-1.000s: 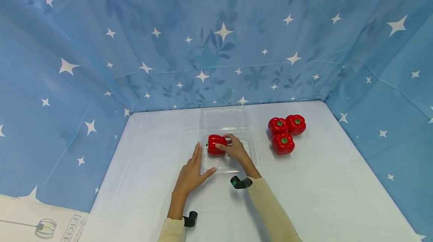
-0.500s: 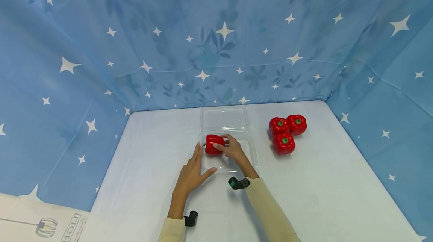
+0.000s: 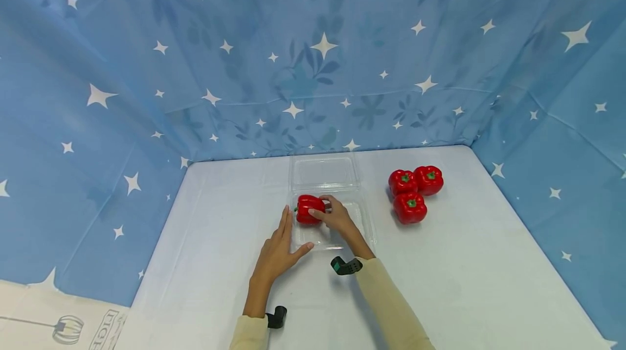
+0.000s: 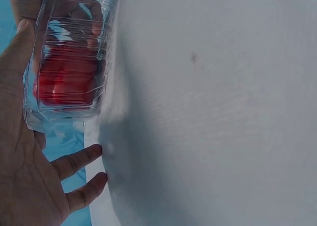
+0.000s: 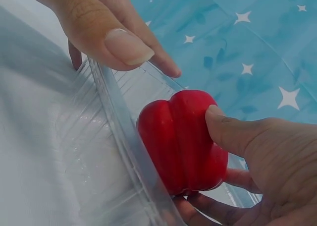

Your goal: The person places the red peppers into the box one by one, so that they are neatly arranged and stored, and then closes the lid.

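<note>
A glossy red bell pepper (image 3: 309,210) lies on its side in the left half of a clear plastic clamshell box (image 3: 359,225), its green stem facing left. My right hand (image 3: 337,216) grips the pepper from the right, thumb on the near side and fingers on the far side. In the right wrist view the bell pepper (image 5: 181,141) sits behind the box's clear wall. My left hand (image 3: 276,255) rests along the box's left side with straight fingers, the thumb spread toward the front left corner. Through the ribbed wall the pepper (image 4: 68,77) shows in the left wrist view.
The clear lid (image 3: 324,172) is folded back flat behind the box. Three more red bell peppers (image 3: 409,207) stand grouped to the right, stems up. A white cloth covers the table (image 3: 479,263); blue star-patterned curtain (image 3: 313,78) rises at the back and sides.
My right hand has shifted the bell pepper slightly left inside the box, then stayed put over the last half second. The left hand has kept its place.
</note>
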The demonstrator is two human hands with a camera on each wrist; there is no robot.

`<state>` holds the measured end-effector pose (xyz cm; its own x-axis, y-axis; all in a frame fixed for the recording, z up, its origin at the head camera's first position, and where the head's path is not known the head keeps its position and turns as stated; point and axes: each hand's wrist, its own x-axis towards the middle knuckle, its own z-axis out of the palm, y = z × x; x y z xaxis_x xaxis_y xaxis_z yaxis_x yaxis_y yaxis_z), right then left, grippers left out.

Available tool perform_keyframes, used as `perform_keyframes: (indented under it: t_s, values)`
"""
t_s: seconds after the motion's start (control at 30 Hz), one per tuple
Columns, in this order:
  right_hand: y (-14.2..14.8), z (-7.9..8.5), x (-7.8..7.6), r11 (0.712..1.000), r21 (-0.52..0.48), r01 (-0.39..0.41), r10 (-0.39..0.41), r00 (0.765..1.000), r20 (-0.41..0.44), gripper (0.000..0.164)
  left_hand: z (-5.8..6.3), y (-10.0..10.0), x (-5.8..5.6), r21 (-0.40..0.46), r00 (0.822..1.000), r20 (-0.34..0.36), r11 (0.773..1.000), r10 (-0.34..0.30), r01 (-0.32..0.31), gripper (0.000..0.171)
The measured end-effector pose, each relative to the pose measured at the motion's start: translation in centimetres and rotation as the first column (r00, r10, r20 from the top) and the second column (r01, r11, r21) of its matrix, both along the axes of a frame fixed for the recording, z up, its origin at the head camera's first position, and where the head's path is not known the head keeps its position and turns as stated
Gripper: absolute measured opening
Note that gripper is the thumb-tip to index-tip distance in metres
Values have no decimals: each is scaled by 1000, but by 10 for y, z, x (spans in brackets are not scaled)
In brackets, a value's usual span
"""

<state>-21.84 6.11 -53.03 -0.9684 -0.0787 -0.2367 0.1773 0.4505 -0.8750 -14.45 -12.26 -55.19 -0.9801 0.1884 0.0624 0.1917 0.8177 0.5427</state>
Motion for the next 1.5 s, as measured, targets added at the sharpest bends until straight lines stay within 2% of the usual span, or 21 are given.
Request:
perform_keyframes:
  t_s: [0.43, 0.87, 1.13, 1.5]
  values:
    - [0, 0, 0, 1000, -19, 5, -5, 1000, -9, 66, -1, 0, -2, -3, 1000, 23, 1000, 8, -8, 107]
    - [-1, -3, 0, 1000, -30, 6, -6, 1000, -8, 66, -2, 0, -2, -7, 1000, 8, 1000, 5, -4, 107]
    - [1, -4, -1, 1000, -14, -3, 3, 1000, -3, 69, 1, 0, -1, -3, 1000, -2, 1000, 2, -2, 106]
    - [10, 8, 3, 999, 35, 8, -8, 1000, 10, 68, 1, 1, 0, -1, 1000, 17, 1000, 13, -13, 106]
